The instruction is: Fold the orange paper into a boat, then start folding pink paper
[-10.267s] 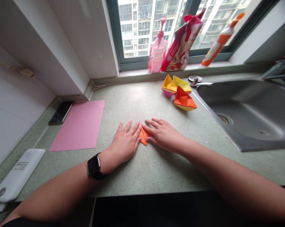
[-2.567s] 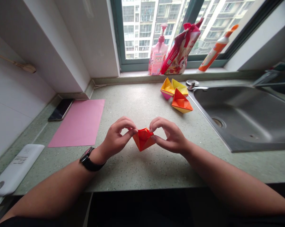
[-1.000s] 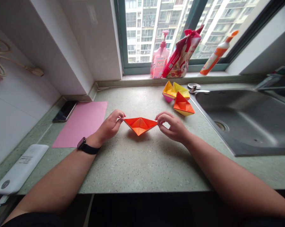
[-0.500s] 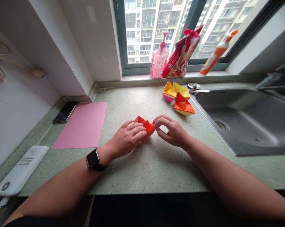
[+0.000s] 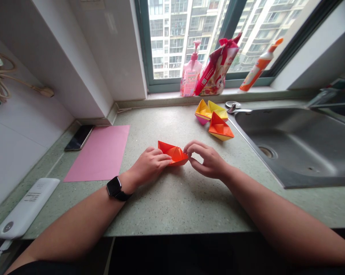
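An orange-red folded paper boat (image 5: 176,154) rests on the speckled green counter (image 5: 172,206) between my hands. My left hand (image 5: 152,162), with a black watch (image 5: 115,187) on its wrist, grips the boat's left side, its fingers over the near wall. At the right tip, my right hand (image 5: 205,158) pinches the paper between thumb and forefinger. Behind, close to the sink, stand three more paper boats: one orange-red (image 5: 220,127), one yellow and pink (image 5: 202,112), and one yellow (image 5: 218,110). Part of the held boat's left half is hidden by my fingers.
A pink paper sheet (image 5: 99,154) lies to the left, a phone (image 5: 79,137) at its corner. A white power bank (image 5: 27,208) with a cable sits front left. The steel sink (image 5: 298,145) is on the right. A pump bottle (image 5: 190,76), bag (image 5: 218,70) and orange-white bottle (image 5: 258,70) line the windowsill.
My left hand has slid left along the boat, and the boat looks drawn out longer and more open. My right hand keeps its pinch at the right tip.
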